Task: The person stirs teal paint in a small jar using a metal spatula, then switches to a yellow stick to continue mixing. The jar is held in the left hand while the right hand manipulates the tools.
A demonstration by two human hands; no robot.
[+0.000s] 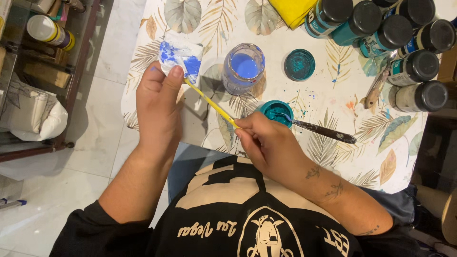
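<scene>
Right hand [271,143] nearest, low centre, fingers pinched shut on the lower end of a yellow brush [212,105]. Brush runs up-left from there to the left hand [159,102]. Left hand fingers closed around a white tissue [183,54], thumb pressed over it; brush tip is buried in the tissue fold, bristles not visible. Tissue heavily stained blue. Both hands over the near-left part of the tabletop [328,95], which has a leaf-print cover with teal splatter.

Just beyond the right hand's fingers: small open pot of teal paint [276,112], touching or nearly touching the knuckles, can't tell which. A second brush [323,131], dark handle, lies with its tip at that pot and its handle pointing right, clear of the hand.

Further out, centre: glass jar [243,66] with blue liquid, upright, just right of the tissue. Right of it a teal lid [300,64], lying flat, inside up.

Far right edge: cluster of paint bottles [404,28] with black caps, some standing, some on their sides. A stained palette knife or stick [378,85] rests beside them. Yellow cloth [290,9] at the far top edge.

Off the tabletop, left: tiled floor [104,47] and a shelf [43,52] with jars.
</scene>
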